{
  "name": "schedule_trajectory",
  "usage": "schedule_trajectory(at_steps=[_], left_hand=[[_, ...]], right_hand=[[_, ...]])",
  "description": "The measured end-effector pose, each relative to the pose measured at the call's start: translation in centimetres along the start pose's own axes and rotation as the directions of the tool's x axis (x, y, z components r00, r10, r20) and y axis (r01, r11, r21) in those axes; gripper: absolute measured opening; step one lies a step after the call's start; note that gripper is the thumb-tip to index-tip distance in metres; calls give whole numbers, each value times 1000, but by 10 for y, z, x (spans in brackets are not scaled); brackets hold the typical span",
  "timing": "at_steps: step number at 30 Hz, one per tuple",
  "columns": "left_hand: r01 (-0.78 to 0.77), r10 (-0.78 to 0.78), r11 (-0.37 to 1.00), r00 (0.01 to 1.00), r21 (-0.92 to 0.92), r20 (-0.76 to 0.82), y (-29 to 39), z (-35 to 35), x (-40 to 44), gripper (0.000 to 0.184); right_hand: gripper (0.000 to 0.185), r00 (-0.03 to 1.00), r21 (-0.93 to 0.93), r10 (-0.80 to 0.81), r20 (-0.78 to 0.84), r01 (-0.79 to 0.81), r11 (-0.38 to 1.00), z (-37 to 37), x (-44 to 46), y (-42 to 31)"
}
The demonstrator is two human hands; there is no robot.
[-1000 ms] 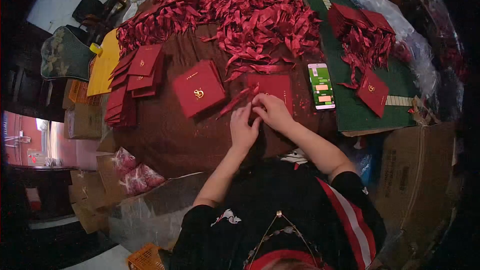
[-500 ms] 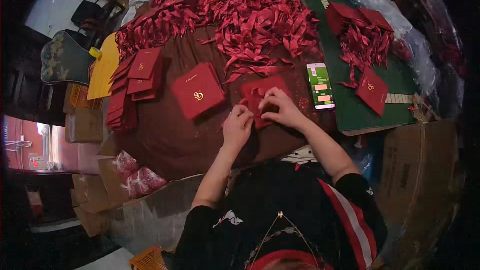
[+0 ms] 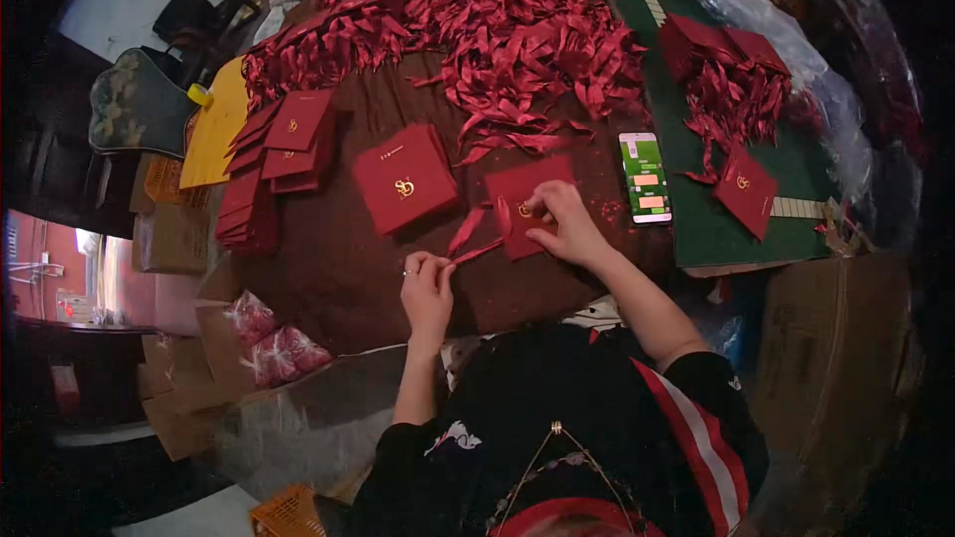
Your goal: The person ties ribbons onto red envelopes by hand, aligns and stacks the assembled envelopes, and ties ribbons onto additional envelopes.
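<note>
My left hand (image 3: 428, 290), lower and left of the card, pinches the end of a dark red ribbon (image 3: 481, 251). The ribbon stretches up to the left edge of a flat red square card (image 3: 532, 175) with a gold emblem. My right hand (image 3: 569, 227) presses on this card with curled fingers near the emblem, partly covering it. Another ribbon strand (image 3: 464, 231) lies left of the card. Close by on the left is a stack of similar red cards (image 3: 406, 179). Whether the right fingertips also grip ribbon is hidden.
A heap of red ribbons (image 3: 537, 50) covers the back of the brown cloth (image 3: 338, 288). More red cards (image 3: 293, 134) are stacked at left. To the right, a phone (image 3: 647, 179) lies beside a green board (image 3: 716, 229) bearing ribboned cards (image 3: 731, 45). Cardboard boxes (image 3: 831, 348) stand nearby.
My left hand has moved down and left, drawing the ribbon out from the card. My right hand has stayed over the card. The other person's hand at the back has left view.
</note>
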State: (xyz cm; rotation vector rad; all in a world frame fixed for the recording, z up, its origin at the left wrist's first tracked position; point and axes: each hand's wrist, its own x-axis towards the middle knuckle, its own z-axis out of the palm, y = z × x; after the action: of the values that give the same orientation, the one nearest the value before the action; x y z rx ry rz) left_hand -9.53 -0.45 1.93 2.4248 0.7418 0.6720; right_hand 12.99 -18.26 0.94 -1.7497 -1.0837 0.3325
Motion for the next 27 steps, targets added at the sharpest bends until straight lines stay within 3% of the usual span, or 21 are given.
schedule_trajectory(at_steps=[2,3,5,6,8,9,10,12,13,14,15,16,17,18,20,22,23,25,26,27], left_hand=[[14,-13,999,1000,-45,16,2,-4,1,11],[23,-19,999,997,-48,69,-2,-5,1,15],[-98,94,994,993,-50,-69,4,-1,3,33],[-176,178,984,981,30,-79,12,-2,3,53],[-354,354,935,935,-35,9,33,-5,10,59],[-419,415,908,904,12,102,43,-3,12,62],[-432,429,902,891,-10,152,55,-3,13,58],[-478,482,875,875,-74,53,48,15,14,52],[-478,468,869,878,-130,-99,46,20,17,45],[-431,413,880,902,-198,-127,51,14,20,40],[-384,354,884,923,-266,-154,58,4,24,35],[-377,358,898,926,-226,-124,63,-4,29,30],[-322,301,916,946,-240,-119,64,-8,30,28],[-266,243,930,963,-252,-119,64,-10,31,25],[-190,161,935,980,-299,-118,59,-13,24,23],[-21,-4,886,999,-464,-54,47,-11,17,22],[113,-109,843,993,-526,38,34,-4,10,25],[228,-209,742,972,-630,106,41,-8,9,26],[217,-198,816,976,-535,94,38,-9,9,27],[240,-224,851,970,-466,91,34,-8,8,28]], right_hand=[[53,974,-159,-181,135,201,966,-10,-7,-9],[58,952,-200,-195,234,244,949,-16,-11,-17],[60,940,-498,-215,264,324,805,-17,-23,-23],[60,932,-528,-209,296,342,778,-15,-27,-17],[53,920,-499,-232,315,368,785,-12,-33,-13],[45,899,-481,-362,245,437,760,-17,-30,-27],[41,894,-437,-392,216,447,780,-21,-27,-38],[30,868,-407,-468,166,493,769,-31,-19,-64],[29,894,-315,-406,187,446,838,-39,-13,-77],[28,914,-221,-344,213,388,895,-47,-7,-89],[29,926,-10,-323,195,331,943,-54,9,-97],[27,947,262,-208,247,141,955,-60,19,-90],[21,971,397,-171,166,93,913,-57,35,-71],[19,998,273,-47,37,35,961,-55,55,-67],[20,990,44,-135,-26,136,990,-47,92,-47],[22,994,-217,-107,5,106,971,-23,122,-22],[24,979,-330,-201,-33,179,927,-4,134,4],[26,997,-521,-79,0,67,851,17,146,3],[23,971,-525,-222,-85,146,838,35,153,33],[21,975,-575,-213,-57,143,806,40,158,40]])
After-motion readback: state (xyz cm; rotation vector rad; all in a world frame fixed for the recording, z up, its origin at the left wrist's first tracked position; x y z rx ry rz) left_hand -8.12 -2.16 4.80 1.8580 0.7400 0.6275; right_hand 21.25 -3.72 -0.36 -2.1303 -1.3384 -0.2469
